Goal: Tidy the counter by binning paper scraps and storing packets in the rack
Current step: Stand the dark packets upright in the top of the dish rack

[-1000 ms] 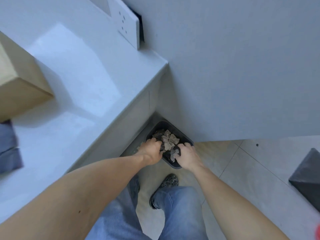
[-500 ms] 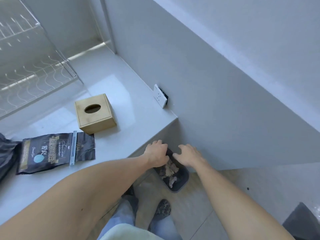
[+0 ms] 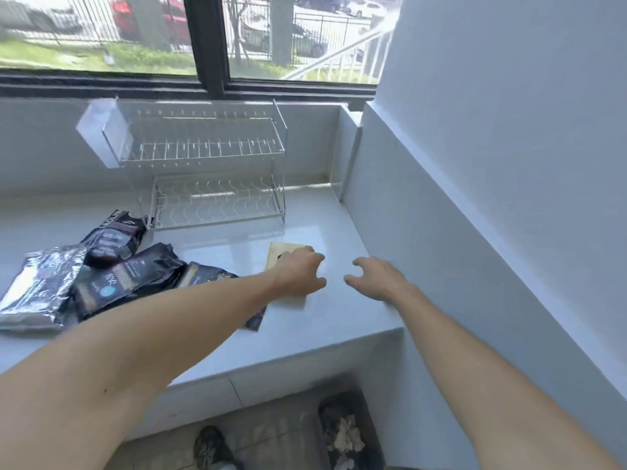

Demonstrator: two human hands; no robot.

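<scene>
Both my hands hover empty above the white counter (image 3: 305,337). My left hand (image 3: 298,271) is over the wooden tissue box (image 3: 281,252), fingers loosely curled. My right hand (image 3: 376,278) is to its right, fingers spread. Several packets lie at the counter's left: a silver one (image 3: 37,290), a dark one (image 3: 113,240) behind it, and black ones (image 3: 125,279) partly under my left forearm. The two-tier wire rack (image 3: 210,171) stands at the back with nothing on it. On the floor below sits the dark bin (image 3: 349,432) with paper scraps (image 3: 346,434) inside.
A grey wall (image 3: 475,198) closes off the counter's right side. A window (image 3: 203,39) runs along the back. My shoe (image 3: 212,447) is on the tiled floor left of the bin.
My hands have risen from the bin to above the counter, holding nothing. My view has swung up from the floor to the rack and window.
</scene>
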